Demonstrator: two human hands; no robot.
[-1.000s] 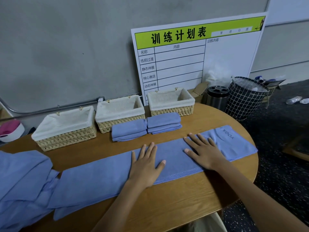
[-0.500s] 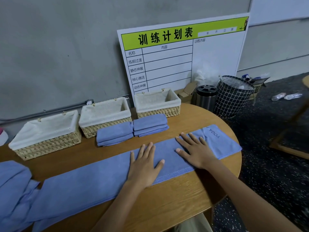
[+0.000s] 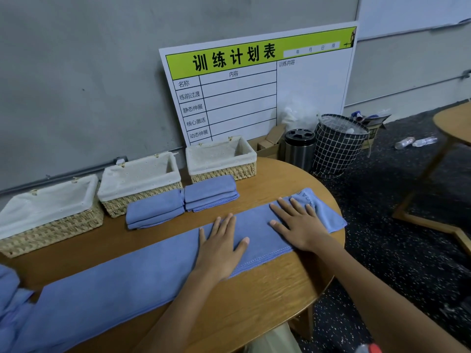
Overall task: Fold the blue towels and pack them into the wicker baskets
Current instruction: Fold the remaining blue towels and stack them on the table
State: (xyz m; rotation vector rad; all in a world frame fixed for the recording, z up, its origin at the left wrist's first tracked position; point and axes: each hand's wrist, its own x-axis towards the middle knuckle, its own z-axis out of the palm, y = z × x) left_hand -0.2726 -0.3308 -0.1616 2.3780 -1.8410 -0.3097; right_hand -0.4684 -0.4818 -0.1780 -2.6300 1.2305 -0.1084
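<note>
- The long blue towel (image 3: 127, 284) lies along the tabletop's near edge; its left end runs out of view, and its bunched right end blurs the lettering
- The left hand (image 3: 221, 247) lies flat on its middle, the right hand (image 3: 300, 225) flat near its right end, neither gripping
- Two folded towels (image 3: 182, 201) sit before three wicker baskets (image 3: 137, 177) at the far edge

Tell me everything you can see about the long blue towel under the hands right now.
The long blue towel is soft, fleecy cloth folded into a narrow strip with stitched edges. It lies flat and diagonal across the wooden table. Its right end is bunched and rumpled near the table edge, with partly hidden lettering. The left hand and right hand press flat on it, fingers spread. Its left end meets a heap of blue cloth.
</note>
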